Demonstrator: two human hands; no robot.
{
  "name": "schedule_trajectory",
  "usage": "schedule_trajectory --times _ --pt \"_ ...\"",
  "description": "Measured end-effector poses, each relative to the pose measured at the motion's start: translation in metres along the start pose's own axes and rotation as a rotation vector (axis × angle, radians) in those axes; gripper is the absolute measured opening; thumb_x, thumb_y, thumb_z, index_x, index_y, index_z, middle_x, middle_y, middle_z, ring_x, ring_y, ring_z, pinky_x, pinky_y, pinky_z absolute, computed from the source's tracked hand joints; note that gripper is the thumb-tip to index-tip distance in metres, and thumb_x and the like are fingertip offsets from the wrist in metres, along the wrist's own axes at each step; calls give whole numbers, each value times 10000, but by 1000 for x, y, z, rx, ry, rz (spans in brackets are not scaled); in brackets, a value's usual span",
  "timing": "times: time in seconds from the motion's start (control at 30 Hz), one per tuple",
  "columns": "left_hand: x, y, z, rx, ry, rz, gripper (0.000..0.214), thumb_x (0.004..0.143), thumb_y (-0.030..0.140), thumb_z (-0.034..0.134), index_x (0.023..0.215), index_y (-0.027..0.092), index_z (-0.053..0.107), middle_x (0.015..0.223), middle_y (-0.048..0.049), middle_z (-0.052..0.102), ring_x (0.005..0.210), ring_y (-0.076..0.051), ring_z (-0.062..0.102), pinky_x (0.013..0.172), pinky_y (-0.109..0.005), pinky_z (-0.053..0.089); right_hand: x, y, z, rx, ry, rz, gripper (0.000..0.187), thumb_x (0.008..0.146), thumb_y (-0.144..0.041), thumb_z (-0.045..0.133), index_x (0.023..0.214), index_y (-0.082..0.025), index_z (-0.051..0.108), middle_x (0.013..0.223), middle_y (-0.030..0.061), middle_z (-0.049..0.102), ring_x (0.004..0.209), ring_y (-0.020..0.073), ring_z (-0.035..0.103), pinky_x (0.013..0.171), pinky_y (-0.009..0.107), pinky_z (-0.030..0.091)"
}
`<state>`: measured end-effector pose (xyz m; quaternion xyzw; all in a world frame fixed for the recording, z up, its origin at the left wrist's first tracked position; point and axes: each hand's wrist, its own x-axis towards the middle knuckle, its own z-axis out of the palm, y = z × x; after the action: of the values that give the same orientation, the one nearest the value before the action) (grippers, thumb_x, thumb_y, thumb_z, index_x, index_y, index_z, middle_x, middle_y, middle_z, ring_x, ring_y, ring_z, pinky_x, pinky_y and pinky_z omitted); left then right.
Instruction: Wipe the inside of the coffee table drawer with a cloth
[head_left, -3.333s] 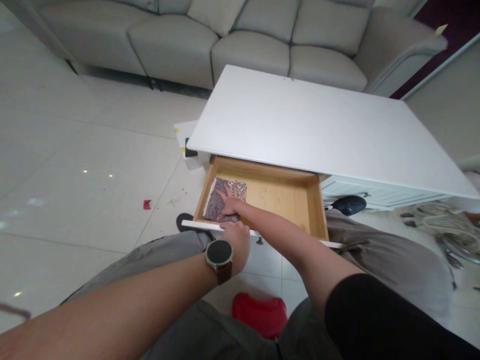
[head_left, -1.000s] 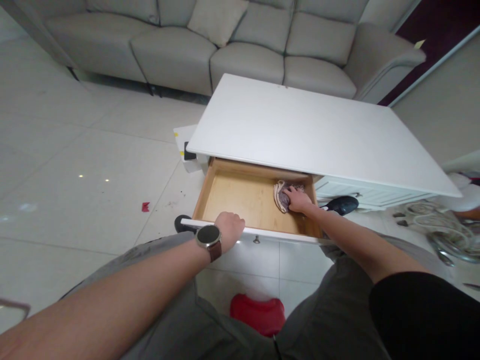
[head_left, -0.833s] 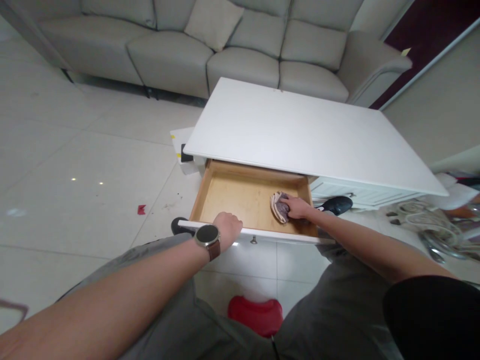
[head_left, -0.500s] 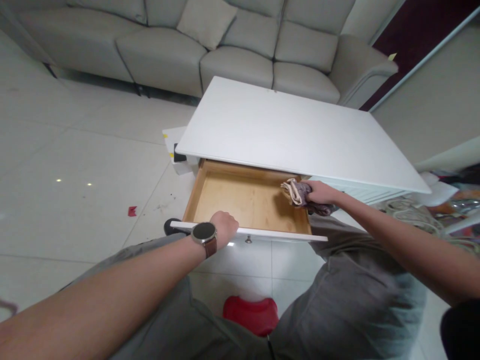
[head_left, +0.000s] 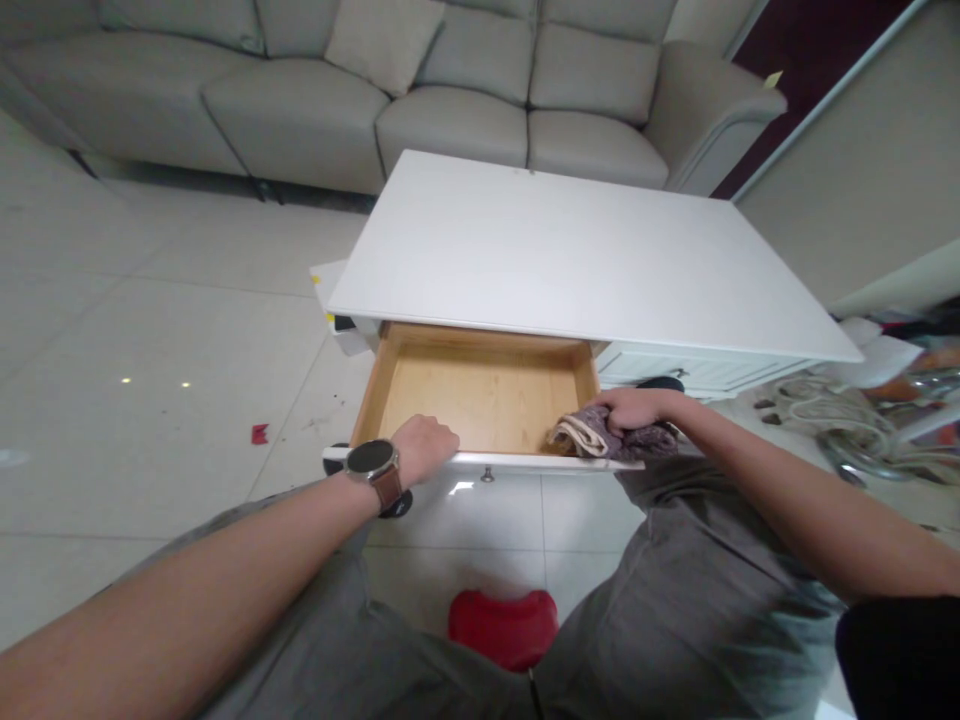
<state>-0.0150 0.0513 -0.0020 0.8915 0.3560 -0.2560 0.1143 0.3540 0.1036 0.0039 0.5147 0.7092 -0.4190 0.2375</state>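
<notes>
Right hand (head_left: 634, 408) has its fingers wrapped round a scrunched-up cloth (head_left: 585, 432) at the drawer (head_left: 457, 390) corner, left hand (head_left: 426, 447) kinda curled over the front edge.

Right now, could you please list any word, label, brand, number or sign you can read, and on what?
None is readable.
Wristwatch: dark face, any markings too small to read.
Cloth in the right hand: no legible lettering.
White box: yellow patches, no readable text.
</notes>
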Motion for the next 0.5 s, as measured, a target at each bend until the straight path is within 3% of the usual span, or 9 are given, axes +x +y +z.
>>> schedule_trajectory --times 0.13,0.23,0.37,0.5 --pt "6 -6 -4 24 -2 -25 293 905 86 523 1055 149 767 1118 -173 767 1073 -336 713 828 -405 541 -13 9 -8 21 119 3 667 528 -150 567 1181 -172 706 1093 70 751 990 275 680 842 308 506" --pt "13 -14 -4 18 42 -42 241 904 142 579 1064 155 759 1122 -169 764 1074 -343 708 837 -410 534 -10 16 -2 -43 57 85 650 515 -121 566 1143 -173 724 1096 103 750 980 283 683 813 322 504" --pt "19 -22 -1 22 77 -48 209 897 165 605 1043 185 754 1114 -146 767 1069 -327 707 845 -398 525 6 20 1 -6 -39 88 688 487 -103 558 1156 -151 708 1139 117 731 998 279 671 782 312 504" --pt "18 -25 2 16 101 -51 208 901 162 593 1031 205 750 1106 -128 770 1054 -313 709 837 -391 521 28 4 -6 25 -152 115 692 469 -116 543 1146 -112 689 1095 109 718 955 284 655 717 313 492"
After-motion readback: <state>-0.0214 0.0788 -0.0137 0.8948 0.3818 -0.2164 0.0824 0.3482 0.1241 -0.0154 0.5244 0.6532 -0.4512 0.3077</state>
